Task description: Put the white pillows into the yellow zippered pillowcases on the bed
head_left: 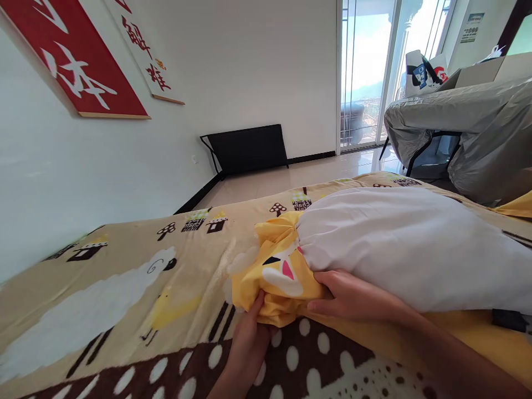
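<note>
A plump white pillow (407,244) lies across the right half of the bed. Bunched round its left end is a yellow pillowcase (270,305) with a white and pink animal print; more yellow cloth shows under the pillow's near side. My left hand (251,338) is closed on the gathered left edge of the pillowcase, thumb on top and the other fingers mostly hidden beneath. Close to where the yellow cloth meets the pillow, my right hand (343,293) grips the pillowcase between thumb and fingers.
A beige and brown blanket (124,299) with sheep and house prints covers the bed. Beyond it, a black folded panel (249,148) leans against the wall. At right stand a covered table (461,105) with a cardboard box (477,73) and a chair (434,158) below. Glass doors (368,72) stand behind.
</note>
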Available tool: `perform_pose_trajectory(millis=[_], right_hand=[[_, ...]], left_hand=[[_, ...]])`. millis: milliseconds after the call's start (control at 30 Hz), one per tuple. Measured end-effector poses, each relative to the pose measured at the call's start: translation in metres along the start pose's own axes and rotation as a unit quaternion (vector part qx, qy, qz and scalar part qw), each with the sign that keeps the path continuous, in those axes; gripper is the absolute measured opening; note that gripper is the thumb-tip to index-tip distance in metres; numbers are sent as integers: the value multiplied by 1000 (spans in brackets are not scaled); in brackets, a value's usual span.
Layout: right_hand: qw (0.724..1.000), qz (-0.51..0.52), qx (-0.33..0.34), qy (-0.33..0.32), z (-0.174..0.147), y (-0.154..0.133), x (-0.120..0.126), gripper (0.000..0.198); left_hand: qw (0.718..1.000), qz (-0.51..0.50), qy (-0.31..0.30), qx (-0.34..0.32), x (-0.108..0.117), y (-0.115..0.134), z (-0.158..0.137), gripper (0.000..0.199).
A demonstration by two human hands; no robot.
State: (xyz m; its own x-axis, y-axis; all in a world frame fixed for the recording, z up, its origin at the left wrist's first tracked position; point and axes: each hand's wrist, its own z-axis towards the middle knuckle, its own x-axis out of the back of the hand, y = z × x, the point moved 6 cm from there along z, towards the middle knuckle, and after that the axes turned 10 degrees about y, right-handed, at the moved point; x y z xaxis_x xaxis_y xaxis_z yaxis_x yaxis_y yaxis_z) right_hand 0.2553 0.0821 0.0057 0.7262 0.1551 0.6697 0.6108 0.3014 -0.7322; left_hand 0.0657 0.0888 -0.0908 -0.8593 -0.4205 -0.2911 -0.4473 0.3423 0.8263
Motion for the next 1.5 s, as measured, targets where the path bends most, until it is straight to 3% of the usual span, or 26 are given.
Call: perform_pose_trajectory(millis=[100, 200, 300, 400, 533, 633, 700, 767, 867, 1000, 1133, 1233, 1367, 1433, 1500], right_hand=[[999, -36, 18, 26, -3, -3, 9, 14], [991, -50, -15, 121, -1, 3, 27, 5], [974, -25, -48, 219, 1, 9, 46, 25], [952, -53, -41, 298, -1, 11, 57, 25], [935, -173, 10, 308, -4, 7, 45, 24], [899, -286, 89, 319, -13, -17, 28, 25], [889, -329, 164, 273, -16, -43, 9, 25], [898, -350, 216, 156, -13, -65, -17, 21], [899, -376, 223, -7, 4, -77, -51, 18], [908, -370, 193, -35, 34, -52, -78, 14], [907, -359, 215, -44, 41, -23, -101, 10], [906, -347, 241, -29, 37, -21, -102, 10], [929, -287, 230, 32, 37, -26, -84, 7], [948, -222, 208, 95, 39, -28, -69, 7], [959, -150, 187, 149, 40, -28, -56, 7]], left_hand=[[1000, -18, -3, -23, -3, 7, -9, 46], [999, -17, -12, -44, -8, 13, -23, 52], [999, -17, -22, -47, -12, 14, -36, 60], [998, -13, -21, -54, -14, 8, -46, 59], [998, -5, -54, -26, -19, -17, -54, 37], [997, -29, -72, 21, -22, -39, -54, 36], [995, -36, -72, 52, -22, -52, -53, 38], [993, -25, -85, 73, -23, -61, -55, 35], [987, 9, -135, 86, -28, -71, -61, 37], [975, 59, -177, 121, -29, -83, -63, 45], [959, 126, -198, 159, -26, -95, -57, 49], [944, 188, -241, 128, -27, -85, -58, 39], [854, 367, -369, 20, -28, -34, -84, 25], [826, 423, -371, -23, -21, -1, -89, 15], [832, 436, -341, -46, -11, 25, -82, 17]])
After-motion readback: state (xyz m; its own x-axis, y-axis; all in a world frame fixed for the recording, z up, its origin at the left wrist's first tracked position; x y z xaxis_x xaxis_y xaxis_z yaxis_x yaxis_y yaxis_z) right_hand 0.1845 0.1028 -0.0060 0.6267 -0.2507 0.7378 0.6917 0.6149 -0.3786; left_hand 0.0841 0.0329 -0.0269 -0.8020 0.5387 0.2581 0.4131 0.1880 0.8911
